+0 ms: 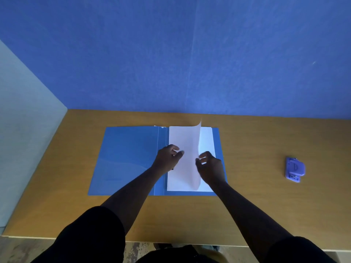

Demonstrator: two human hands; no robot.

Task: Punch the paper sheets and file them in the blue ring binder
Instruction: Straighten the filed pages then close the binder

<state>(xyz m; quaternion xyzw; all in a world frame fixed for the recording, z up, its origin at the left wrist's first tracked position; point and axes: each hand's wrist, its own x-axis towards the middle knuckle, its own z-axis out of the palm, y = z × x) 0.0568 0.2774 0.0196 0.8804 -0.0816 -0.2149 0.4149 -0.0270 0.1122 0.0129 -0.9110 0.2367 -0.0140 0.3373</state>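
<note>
My left hand (168, 158) rests near the spine of the open binder (125, 160), fingers curled loosely with thumb and forefinger close together at the left part of the top sheet (182, 141); I cannot tell whether they actually pinch the paper or only press on it. My right hand (209, 166) sits just to the right, fingers bent and narrowly parted around the raised right edge of that same sheet, which curls up off the stack so its free edge stands almost upright down the middle of the page. Under it lies the rest of the white paper stack (207, 141), flat on the right half of the binder, its far and near edges roughly in line with the cover. The lifted sheet hides part of the stack behind it, and my left hand covers the spot by the spine, so I cannot see the rings there. The left half of the binder lies flat and bare on the wooden counter (266, 205). Well off to the right, apart from everything else, sits the small purple hole punch (295, 168). Behind the counter rises a blue wall (171, 54), and a pale panel (24, 130) closes off the left side. My dark sleeves (91, 238) fill the bottom of the view.
</note>
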